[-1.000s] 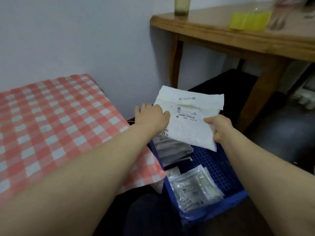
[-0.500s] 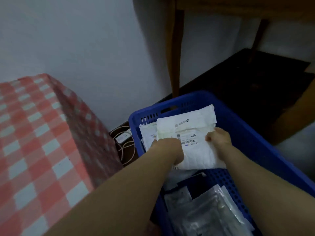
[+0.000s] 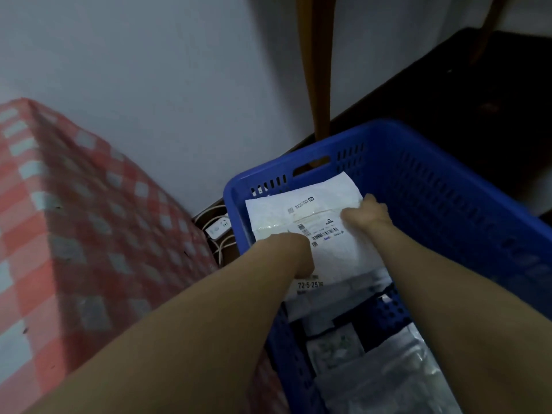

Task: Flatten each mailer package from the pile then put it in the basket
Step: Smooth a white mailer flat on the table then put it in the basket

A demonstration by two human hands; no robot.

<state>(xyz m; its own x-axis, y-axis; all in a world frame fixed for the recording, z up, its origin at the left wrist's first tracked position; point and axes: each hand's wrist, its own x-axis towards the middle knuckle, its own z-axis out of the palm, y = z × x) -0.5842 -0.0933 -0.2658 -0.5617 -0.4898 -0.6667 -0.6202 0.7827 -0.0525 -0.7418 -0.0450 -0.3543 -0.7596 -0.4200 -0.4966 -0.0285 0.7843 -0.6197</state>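
Blue basket (image 3: pixel 448 162): mailer (image 3: pixel 322 216) seemingly in fingers (image 3: pixel 369 204)

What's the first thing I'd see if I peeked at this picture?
A bright blue basket sits at the middle right. Inside it, the left hand and right hand hold a white mailer with a printed label. A red-and-white checked cloth fills the left side.
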